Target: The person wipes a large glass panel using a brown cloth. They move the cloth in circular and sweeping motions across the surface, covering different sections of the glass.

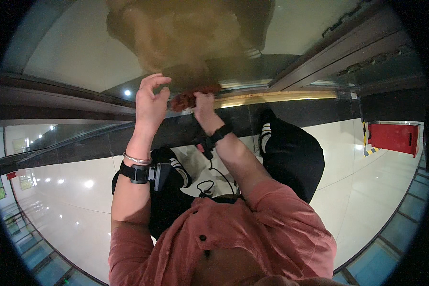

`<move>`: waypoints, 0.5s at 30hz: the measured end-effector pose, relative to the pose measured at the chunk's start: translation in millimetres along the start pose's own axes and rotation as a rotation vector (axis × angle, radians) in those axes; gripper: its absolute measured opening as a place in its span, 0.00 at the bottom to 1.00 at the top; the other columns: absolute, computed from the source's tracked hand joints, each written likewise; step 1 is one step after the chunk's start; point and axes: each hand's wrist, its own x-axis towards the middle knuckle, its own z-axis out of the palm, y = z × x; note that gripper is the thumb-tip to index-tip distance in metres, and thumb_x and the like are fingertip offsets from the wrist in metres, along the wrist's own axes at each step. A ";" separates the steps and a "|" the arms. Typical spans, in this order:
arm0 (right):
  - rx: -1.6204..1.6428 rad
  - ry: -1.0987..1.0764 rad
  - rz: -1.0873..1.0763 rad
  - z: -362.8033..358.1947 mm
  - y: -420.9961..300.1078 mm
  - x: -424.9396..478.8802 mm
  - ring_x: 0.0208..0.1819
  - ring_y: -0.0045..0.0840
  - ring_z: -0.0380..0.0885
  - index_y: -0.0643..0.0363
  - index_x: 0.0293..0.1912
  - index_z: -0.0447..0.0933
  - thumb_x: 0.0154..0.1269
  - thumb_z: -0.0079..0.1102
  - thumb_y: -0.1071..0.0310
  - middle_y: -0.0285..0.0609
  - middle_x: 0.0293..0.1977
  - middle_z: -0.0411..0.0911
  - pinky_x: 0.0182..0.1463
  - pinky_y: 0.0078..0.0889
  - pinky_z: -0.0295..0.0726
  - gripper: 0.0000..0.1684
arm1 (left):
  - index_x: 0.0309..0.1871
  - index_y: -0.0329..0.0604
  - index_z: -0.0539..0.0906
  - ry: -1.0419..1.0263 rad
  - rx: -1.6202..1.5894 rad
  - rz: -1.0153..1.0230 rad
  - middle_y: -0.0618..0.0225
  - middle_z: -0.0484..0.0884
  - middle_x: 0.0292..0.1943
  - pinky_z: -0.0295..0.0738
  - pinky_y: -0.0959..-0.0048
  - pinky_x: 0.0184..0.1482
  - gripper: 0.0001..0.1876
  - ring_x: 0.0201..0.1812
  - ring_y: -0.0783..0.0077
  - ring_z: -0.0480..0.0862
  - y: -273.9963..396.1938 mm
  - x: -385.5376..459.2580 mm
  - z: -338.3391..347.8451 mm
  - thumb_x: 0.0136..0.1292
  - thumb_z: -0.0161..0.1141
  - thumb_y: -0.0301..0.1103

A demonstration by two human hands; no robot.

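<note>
My right hand (204,109) grips a reddish-brown cloth (183,101), bunched up low against a glass panel (75,53). Left of the cloth, my left hand (151,103) is raised in front of the same glass. Its fingers are bent and apart, and nothing is in them. A dim reflection of a person shows in the glass above both hands. Just below the cloth runs a dark base ledge (232,119), with a brass-coloured strip (279,98) along the panel's lower edge to the right.
Dark frame posts (329,60) flank the glass. My knees are on either side of a black cable (223,175) over the pale tiled floor (75,193). At the far right stands a red box (393,138) beside yellow-and-black striped floor tape (371,152).
</note>
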 end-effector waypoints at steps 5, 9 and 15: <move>-0.088 0.172 -0.620 -90.6 -51.3 87.2 0.58 0.41 0.70 0.60 0.72 0.54 0.69 0.56 0.60 0.44 0.61 0.68 0.65 0.47 0.68 0.38 | 0.46 0.39 0.85 0.046 0.040 -0.006 0.59 0.78 0.57 0.77 0.76 0.45 0.11 0.53 0.67 0.80 -5.6 4.1 -19.2 0.61 0.58 0.23; 0.082 0.039 -0.235 -75.1 -28.6 95.7 0.63 0.37 0.66 0.59 0.68 0.59 0.66 0.54 0.74 0.49 0.61 0.67 0.66 0.41 0.66 0.32 | 0.46 0.38 0.85 0.058 0.017 0.000 0.58 0.79 0.55 0.78 0.75 0.46 0.11 0.54 0.67 0.80 -4.9 7.5 -23.8 0.61 0.58 0.23; -0.095 -0.144 0.128 29.1 53.8 2.7 0.50 0.31 0.74 0.62 0.55 0.70 0.66 0.54 0.75 0.46 0.51 0.72 0.55 0.37 0.75 0.17 | 0.44 0.37 0.85 0.085 -0.027 -0.012 0.59 0.81 0.49 0.77 0.75 0.46 0.10 0.49 0.70 0.82 -13.1 10.4 -20.8 0.61 0.57 0.23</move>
